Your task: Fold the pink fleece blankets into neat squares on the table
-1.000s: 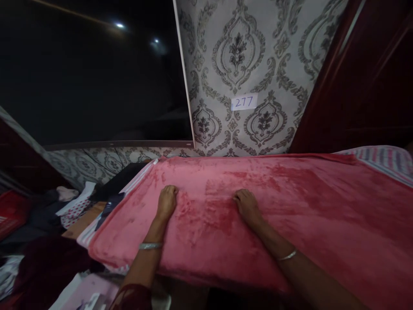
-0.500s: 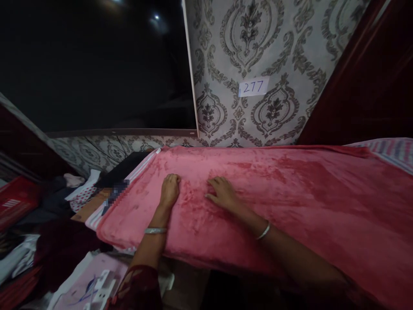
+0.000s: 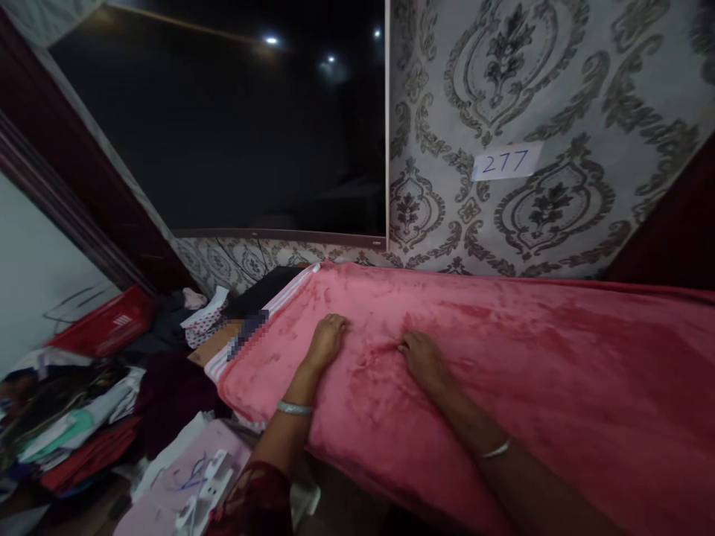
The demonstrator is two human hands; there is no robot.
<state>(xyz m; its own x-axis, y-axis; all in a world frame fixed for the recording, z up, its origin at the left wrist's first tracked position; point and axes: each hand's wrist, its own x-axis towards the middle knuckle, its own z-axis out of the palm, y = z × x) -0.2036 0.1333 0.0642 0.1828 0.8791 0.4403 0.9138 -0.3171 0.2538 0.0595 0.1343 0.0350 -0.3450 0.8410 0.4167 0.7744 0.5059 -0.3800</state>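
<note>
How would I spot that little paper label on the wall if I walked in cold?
Start at the big dark screen above the pink blanket where both hands press. Move right onto the grey patterned wallpaper. There sits the label: a small plain white slip with 277 handwritten in blue, the only unpatterned patch on that wall.

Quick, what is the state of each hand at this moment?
Left hand: palm down on the soft pink plush blanket, fingers curled, holding nothing.
Right hand: also pressed on it, fingers bent, no grasp visible.
</note>
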